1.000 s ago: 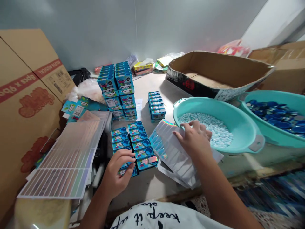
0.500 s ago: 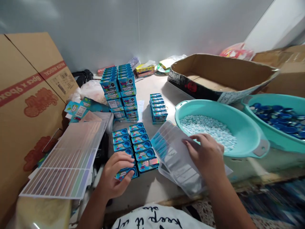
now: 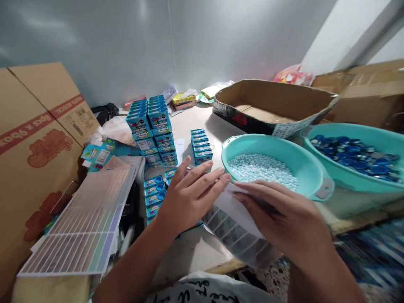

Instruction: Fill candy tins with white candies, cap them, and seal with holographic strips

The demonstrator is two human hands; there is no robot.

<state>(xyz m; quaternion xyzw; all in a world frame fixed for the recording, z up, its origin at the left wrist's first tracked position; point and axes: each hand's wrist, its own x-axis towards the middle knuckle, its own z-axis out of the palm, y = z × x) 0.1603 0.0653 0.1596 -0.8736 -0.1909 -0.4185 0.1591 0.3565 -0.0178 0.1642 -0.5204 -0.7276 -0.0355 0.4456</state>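
My right hand (image 3: 280,210) grips a clear sheet of stickers (image 3: 236,235) with a white backing, held over the table's front edge. Fingers spread, my left hand (image 3: 192,193) lies over the sheet's upper left part; its fingertips come close to the right hand. Under and left of it stand rows of small blue candy boxes (image 3: 154,198), partly hidden by the hand. Behind them rise two tall stacks of blue boxes (image 3: 156,130), and a shorter row of boxes (image 3: 202,147) stands to their right.
A turquoise tub (image 3: 309,168) holds small pale candies; another tub (image 3: 341,176) holds blue round pieces. Behind is an open cardboard tray (image 3: 268,101). At the left stand a large carton (image 3: 47,134) and a pile of sticker sheets (image 3: 82,223).
My left hand has moved from the near blue boxes up and right onto the sheet. The sheet has turned in my right hand, and the view has shifted slightly.
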